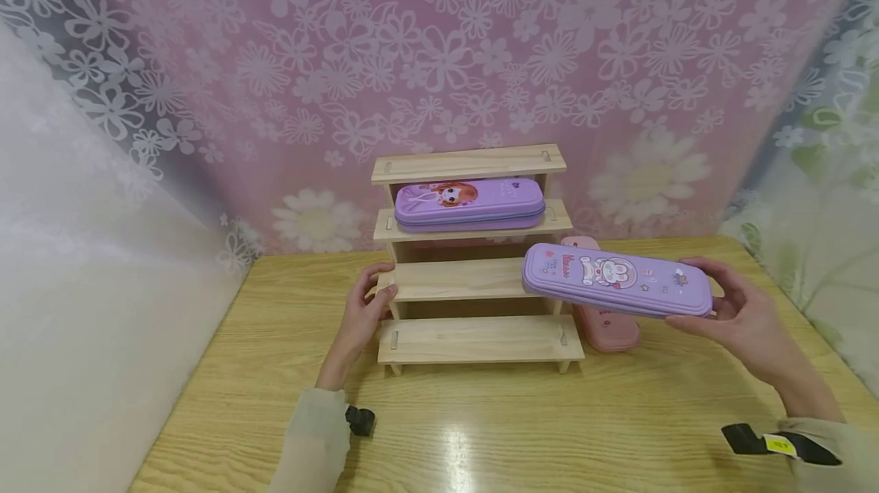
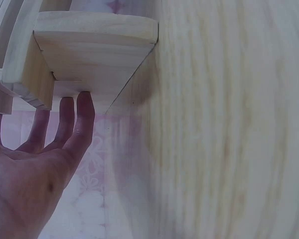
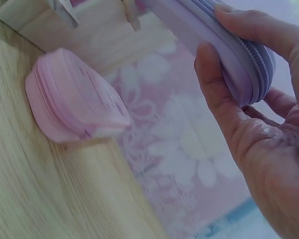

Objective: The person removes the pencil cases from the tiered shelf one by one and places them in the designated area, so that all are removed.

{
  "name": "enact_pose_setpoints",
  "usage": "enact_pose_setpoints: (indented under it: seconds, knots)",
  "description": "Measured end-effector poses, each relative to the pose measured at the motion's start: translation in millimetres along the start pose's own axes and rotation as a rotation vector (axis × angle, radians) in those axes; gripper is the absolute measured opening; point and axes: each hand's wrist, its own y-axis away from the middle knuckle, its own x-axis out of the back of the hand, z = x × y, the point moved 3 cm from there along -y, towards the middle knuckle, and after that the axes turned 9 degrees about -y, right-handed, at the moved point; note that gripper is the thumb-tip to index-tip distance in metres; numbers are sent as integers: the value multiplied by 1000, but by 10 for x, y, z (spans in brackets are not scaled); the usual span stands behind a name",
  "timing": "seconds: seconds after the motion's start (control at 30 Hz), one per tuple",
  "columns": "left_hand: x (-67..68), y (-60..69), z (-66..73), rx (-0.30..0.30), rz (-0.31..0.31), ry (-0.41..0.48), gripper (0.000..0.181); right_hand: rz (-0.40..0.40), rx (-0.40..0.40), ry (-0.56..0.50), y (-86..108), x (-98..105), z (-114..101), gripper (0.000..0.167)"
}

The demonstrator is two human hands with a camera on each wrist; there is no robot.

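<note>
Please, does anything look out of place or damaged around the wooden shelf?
No spill or damage shows. Only the pink case looks slightly askew: it lies slanted on the table beside the wooden shelf, not lined up with it.

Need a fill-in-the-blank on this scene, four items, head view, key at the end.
1. The left hand holds the ____ end of the wooden rack.
2. The right hand holds the rabbit-print case at its ____ end.
3. The rack has ____ shelves.
4. Counting down from the top, the girl-print case sits on the ____ shelf.

Missing words: left; right; four; second.
</note>
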Motion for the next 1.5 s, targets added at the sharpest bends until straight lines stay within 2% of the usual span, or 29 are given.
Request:
enact_pose_setpoints:
  seconds: [0.23,0.43,0.63,0.7,0.87,0.93,1.07,1.2,1.23,1.4,1.43,1.5]
  knots:
    - [10,4,3,4,-1,8,35,74,15,-67,153,243,-36,81]
    - [2,12,21,-2,-13,10,36,215,20,10,298,458,-27,78]
    - [-1,19,27,5,-9,-5,37,324,20,19,357,543,30,75]
    - [1,20,29,5,-8,-4,37,387,-6,94,356,552,49,74]
    - [0,20,40,4,-3,5,37,499,-106,445,310,547,117,75]
    - [-2,23,51,3,-1,6,37,527,-115,506,277,538,162,76]
    - [-11,22,56,7,-2,5,38,569,-87,541,217,538,262,73]
    - [-15,22,46,7,-3,6,37,549,-98,583,192,558,354,69]
    - [-14,24,45,6,-3,7,37,531,-106,562,190,563,377,67]
    - [-8,21,21,-3,-1,9,36,383,-157,453,219,561,446,61]
    - [-5,15,11,-5,0,8,37,351,-168,452,227,559,460,60]
    - [-1,4,4,-10,0,10,37,306,-202,524,242,545,479,61]
